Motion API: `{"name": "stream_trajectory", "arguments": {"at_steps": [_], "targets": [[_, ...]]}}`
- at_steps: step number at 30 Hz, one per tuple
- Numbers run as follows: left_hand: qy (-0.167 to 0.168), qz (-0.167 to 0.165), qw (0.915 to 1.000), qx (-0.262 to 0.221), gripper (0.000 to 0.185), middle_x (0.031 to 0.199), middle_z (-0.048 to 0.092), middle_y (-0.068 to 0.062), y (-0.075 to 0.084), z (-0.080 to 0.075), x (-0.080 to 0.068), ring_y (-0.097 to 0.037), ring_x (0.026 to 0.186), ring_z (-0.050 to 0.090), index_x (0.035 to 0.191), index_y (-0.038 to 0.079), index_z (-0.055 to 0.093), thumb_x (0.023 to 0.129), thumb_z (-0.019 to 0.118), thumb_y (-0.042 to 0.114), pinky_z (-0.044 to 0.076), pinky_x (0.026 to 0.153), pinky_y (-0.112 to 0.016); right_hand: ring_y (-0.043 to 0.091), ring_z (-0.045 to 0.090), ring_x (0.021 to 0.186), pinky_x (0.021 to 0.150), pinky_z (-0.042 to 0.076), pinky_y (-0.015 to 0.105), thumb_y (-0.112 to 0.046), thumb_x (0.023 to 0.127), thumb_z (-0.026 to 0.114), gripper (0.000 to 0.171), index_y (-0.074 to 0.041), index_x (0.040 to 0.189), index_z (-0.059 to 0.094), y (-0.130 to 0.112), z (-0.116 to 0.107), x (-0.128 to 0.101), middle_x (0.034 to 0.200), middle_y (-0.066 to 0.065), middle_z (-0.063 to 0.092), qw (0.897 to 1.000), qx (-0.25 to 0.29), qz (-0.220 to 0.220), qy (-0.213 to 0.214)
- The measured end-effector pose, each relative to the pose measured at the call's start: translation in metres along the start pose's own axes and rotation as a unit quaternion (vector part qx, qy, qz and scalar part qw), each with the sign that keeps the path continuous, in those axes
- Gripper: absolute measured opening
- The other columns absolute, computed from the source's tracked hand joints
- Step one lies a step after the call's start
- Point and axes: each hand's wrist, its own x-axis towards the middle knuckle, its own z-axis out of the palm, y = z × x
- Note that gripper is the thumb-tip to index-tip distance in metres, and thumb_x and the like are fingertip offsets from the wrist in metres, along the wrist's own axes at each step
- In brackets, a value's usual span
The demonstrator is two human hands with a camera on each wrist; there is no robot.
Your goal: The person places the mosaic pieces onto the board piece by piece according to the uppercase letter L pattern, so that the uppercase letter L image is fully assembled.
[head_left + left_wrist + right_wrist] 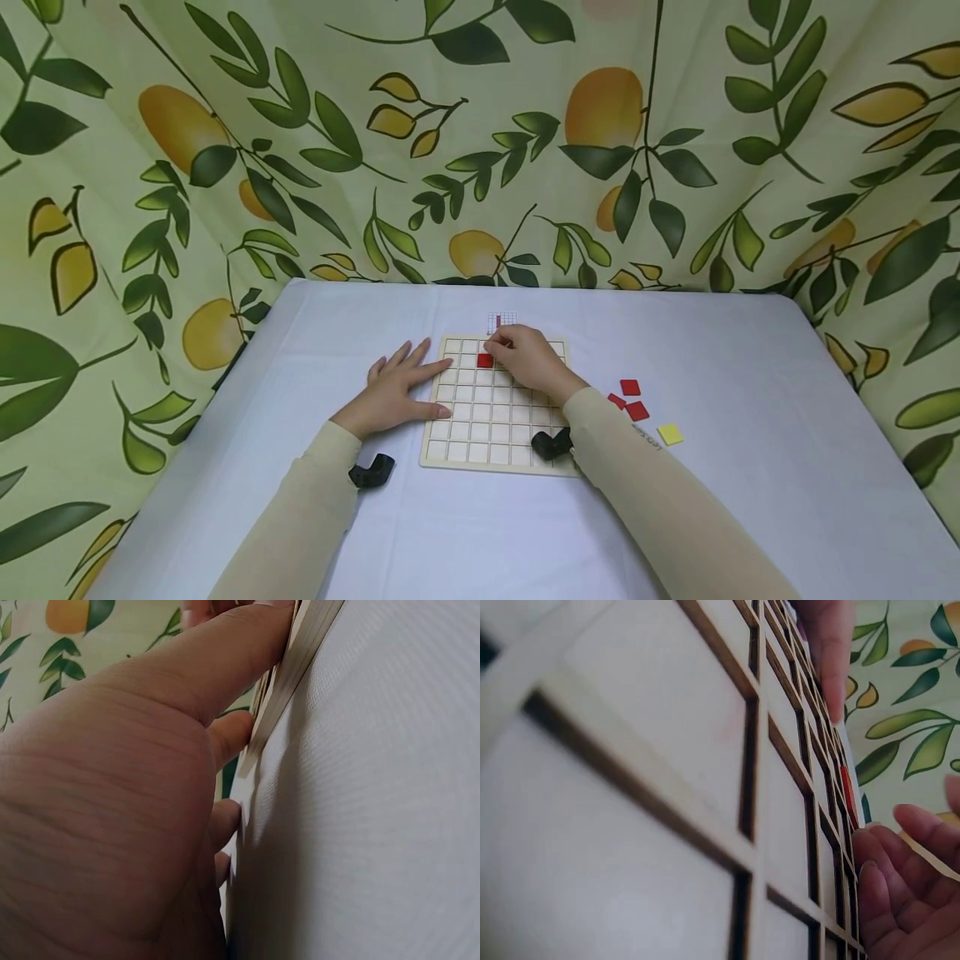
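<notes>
On the board (491, 408), my right hand (528, 360) pinched a red tile (485, 361); my flat, relaxed left hand (397, 390) steadied the edge, yet the tile could jam crooked.

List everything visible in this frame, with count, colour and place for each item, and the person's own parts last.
grid board: 1, pale wood, centre of the table
red tile on board: 1, red, in a cell of the second row from the far edge, at the right hand's fingertips
loose red tiles: 3, red, on the table right of the board
yellow tile: 1, yellow, on the table nearer than the loose red tiles
pattern card: 1, white with a small grid and red marks, just beyond the board
table: 1, pale blue-white cloth
backdrop: 1, green leaf and fruit print, behind and at both sides
left hand: 1, flat, fingers on the board's left edge
right hand: 1, on the board's far rows, fingers curled
</notes>
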Motion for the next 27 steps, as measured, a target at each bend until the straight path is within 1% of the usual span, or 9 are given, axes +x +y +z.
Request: {"name": "stream_trajectory", "arguments": {"at_steps": [2, 4, 5, 8, 12, 17, 20, 23, 27], "targets": [[0.001, -0.001, 1.0000, 0.001, 0.093, 0.181, 0.014, -0.008, 0.000, 0.000, 0.000, -0.037, 0.165, -0.002, 0.165, 0.030, 0.053, 0.086, 0.083, 0.068, -0.005, 0.124, -0.066, 0.024, 0.060, 0.092, 0.083, 0.049, 0.042, -0.041, 0.114, 0.061, 0.031, -0.013, 0.108, 0.074, 0.000, -0.001, -0.002, 0.099, 0.004, 0.067, 1.000, 0.019, 0.009, 0.003], [0.002, -0.002, 1.0000, 0.002, 0.093, 0.181, 0.015, -0.008, -0.001, 0.001, 0.000, -0.037, 0.165, -0.002, 0.164, 0.030, 0.053, 0.086, 0.083, 0.069, -0.005, 0.124, -0.066, 0.026, 0.061, 0.093, 0.083, 0.049, 0.044, -0.052, 0.113, 0.056, 0.042, -0.013, 0.111, 0.071, -0.001, -0.002, -0.004, 0.100, 0.006, 0.067, 0.999, 0.041, 0.015, 0.002], [0.002, -0.002, 1.0000, 0.001, 0.093, 0.181, 0.015, -0.008, -0.001, 0.001, 0.001, -0.037, 0.165, -0.002, 0.164, 0.030, 0.053, 0.086, 0.083, 0.069, -0.005, 0.124, -0.066, 0.026, 0.061, 0.094, 0.084, 0.049, 0.044, -0.057, 0.112, 0.055, 0.047, -0.012, 0.112, 0.070, -0.001, -0.003, -0.005, 0.101, 0.006, 0.067, 0.998, 0.054, 0.019, 0.001], [0.003, -0.001, 1.0000, 0.000, 0.093, 0.181, 0.015, -0.008, -0.002, 0.001, 0.001, -0.037, 0.165, -0.002, 0.164, 0.030, 0.053, 0.086, 0.084, 0.069, -0.005, 0.124, -0.066, 0.027, 0.064, 0.101, 0.091, 0.049, 0.046, -0.064, 0.111, 0.050, 0.058, -0.011, 0.123, 0.069, -0.002, -0.008, -0.008, 0.111, 0.006, 0.069, 0.996, 0.087, 0.020, -0.006], [0.002, -0.001, 1.0000, -0.003, 0.093, 0.181, 0.014, -0.007, -0.002, 0.002, 0.001, -0.037, 0.165, -0.002, 0.164, 0.030, 0.053, 0.086, 0.084, 0.068, -0.006, 0.124, -0.066, 0.028, 0.066, 0.112, 0.100, 0.051, 0.049, -0.066, 0.112, 0.043, 0.067, -0.009, 0.140, 0.063, -0.005, -0.017, -0.012, 0.124, 0.007, 0.068, 0.993, 0.117, 0.015, -0.021], [0.005, 0.003, 1.0000, -0.002, 0.093, 0.181, 0.015, -0.008, -0.002, 0.002, 0.000, -0.037, 0.165, -0.002, 0.164, 0.030, 0.054, 0.086, 0.084, 0.069, -0.006, 0.124, -0.066, 0.031, 0.066, 0.119, 0.104, 0.052, 0.053, -0.067, 0.113, 0.037, 0.071, -0.010, 0.152, 0.056, -0.006, -0.029, -0.021, 0.131, 0.009, 0.066, 0.991, 0.131, 0.004, -0.035], [0.006, 0.002, 1.0000, -0.003, 0.093, 0.181, 0.014, -0.007, -0.002, 0.003, 0.000, -0.036, 0.165, -0.003, 0.164, 0.029, 0.054, 0.085, 0.084, 0.069, -0.006, 0.124, -0.065, 0.032, 0.065, 0.121, 0.105, 0.051, 0.055, -0.064, 0.115, 0.033, 0.073, -0.008, 0.158, 0.051, -0.004, -0.039, -0.028, 0.135, 0.011, 0.065, 0.990, 0.134, -0.005, -0.038], [0.006, -0.003, 1.0000, -0.004, 0.093, 0.181, 0.015, -0.007, -0.002, 0.003, 0.000, -0.036, 0.165, -0.003, 0.164, 0.030, 0.054, 0.085, 0.084, 0.069, -0.006, 0.124, -0.066, 0.032, 0.065, 0.121, 0.106, 0.051, 0.055, -0.064, 0.115, 0.030, 0.075, -0.007, 0.159, 0.049, -0.001, -0.049, -0.035, 0.137, 0.012, 0.065, 0.990, 0.138, -0.012, -0.030], [0.006, -0.006, 1.0000, -0.004, 0.093, 0.181, 0.015, -0.007, -0.001, 0.003, 0.000, -0.035, 0.166, -0.003, 0.164, 0.030, 0.054, 0.085, 0.084, 0.068, -0.006, 0.124, -0.066, 0.035, 0.065, 0.122, 0.106, 0.051, 0.056, -0.063, 0.116, 0.027, 0.075, -0.006, 0.159, 0.049, 0.006, -0.061, -0.043, 0.139, 0.015, 0.064, 0.987, 0.159, -0.028, -0.015]]}}
